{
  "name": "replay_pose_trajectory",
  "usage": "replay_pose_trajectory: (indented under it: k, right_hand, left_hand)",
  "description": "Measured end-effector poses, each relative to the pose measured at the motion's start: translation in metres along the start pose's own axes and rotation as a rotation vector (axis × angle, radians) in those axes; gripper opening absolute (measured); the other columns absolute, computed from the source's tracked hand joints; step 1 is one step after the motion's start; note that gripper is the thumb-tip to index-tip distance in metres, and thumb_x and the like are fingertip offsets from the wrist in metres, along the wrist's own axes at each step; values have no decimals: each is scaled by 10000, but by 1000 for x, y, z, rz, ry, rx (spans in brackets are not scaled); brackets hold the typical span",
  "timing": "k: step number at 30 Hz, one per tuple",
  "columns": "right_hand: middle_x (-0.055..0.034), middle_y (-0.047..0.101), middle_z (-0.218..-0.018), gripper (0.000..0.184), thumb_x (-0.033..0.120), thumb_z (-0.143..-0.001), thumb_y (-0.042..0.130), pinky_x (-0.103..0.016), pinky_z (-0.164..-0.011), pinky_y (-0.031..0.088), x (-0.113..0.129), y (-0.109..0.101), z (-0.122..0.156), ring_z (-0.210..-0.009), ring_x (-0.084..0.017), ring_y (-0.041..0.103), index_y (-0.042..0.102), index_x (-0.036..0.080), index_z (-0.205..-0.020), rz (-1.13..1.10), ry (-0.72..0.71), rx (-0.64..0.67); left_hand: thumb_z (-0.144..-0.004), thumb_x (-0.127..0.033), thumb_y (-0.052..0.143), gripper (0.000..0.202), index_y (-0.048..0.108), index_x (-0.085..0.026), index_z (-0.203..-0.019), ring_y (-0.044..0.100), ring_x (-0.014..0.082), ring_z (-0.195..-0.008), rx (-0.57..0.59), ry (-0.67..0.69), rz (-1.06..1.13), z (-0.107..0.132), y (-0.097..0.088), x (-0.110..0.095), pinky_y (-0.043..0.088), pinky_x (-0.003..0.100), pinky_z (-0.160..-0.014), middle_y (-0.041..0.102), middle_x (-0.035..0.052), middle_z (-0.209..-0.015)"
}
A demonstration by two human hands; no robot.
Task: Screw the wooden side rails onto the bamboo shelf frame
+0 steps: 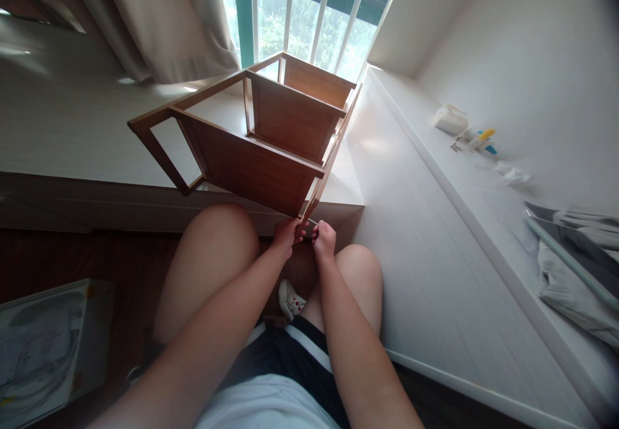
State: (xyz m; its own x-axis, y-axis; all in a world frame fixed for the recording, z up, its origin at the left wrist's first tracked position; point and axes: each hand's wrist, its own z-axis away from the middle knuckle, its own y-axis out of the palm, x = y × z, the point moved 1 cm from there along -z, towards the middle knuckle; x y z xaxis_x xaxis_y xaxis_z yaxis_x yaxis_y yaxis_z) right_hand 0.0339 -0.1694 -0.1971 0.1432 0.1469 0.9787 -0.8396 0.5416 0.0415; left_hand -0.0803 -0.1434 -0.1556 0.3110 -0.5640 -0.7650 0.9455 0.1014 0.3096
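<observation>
A brown wooden shelf unit [261, 139] lies tipped on its side across a low white platform [87, 132], its near lower corner hanging over the edge above my knees. My left hand [286, 234] grips that near corner of the frame, fingers closed round it. My right hand [324, 237] is closed in a pinch just right of the same corner, on a small thin thing I cannot make out. Both forearms reach out between my bare knees.
A white ledge [464, 158] runs along the right wall with a white box [451, 119], small bottles [481, 140] and grey cloth [575, 268]. A curtain [164, 16] hangs by the barred window. A cardboard box [48, 345] sits on the dark floor at left.
</observation>
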Motion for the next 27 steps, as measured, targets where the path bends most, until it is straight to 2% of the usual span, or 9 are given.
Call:
replay_pose_trajectory:
  k: [5,12,27]
  right_hand:
    - [35,492,-535,363,472,-902,498,-247,-485,327,5,-2,2,-496,-122,422,519,212,-650,133,-92,-8]
    - [31,498,-545,370,439,-915,483,-261,-549,338,11,-6,5,-538,-140,433,490,222,-615,240,-163,4]
    - [27,521,-576,346,424,-933,446,-255,-519,340,7,-6,3,-514,-129,430,474,227,-650,215,-173,41]
  left_hand:
    - [-708,-309,745,215,725,-152,-854,585,80,-586,-3,-4,0,1,0,0,423,172,-491,751,83,-938]
    - [-713,-315,733,202,727,-167,-851,589,77,-584,-1,-8,-3,-1,0,1,428,174,-497,752,70,-932]
    - [-738,-284,706,147,731,-169,-825,589,78,-585,-9,-11,-10,0,0,1,427,177,-491,754,64,-911]
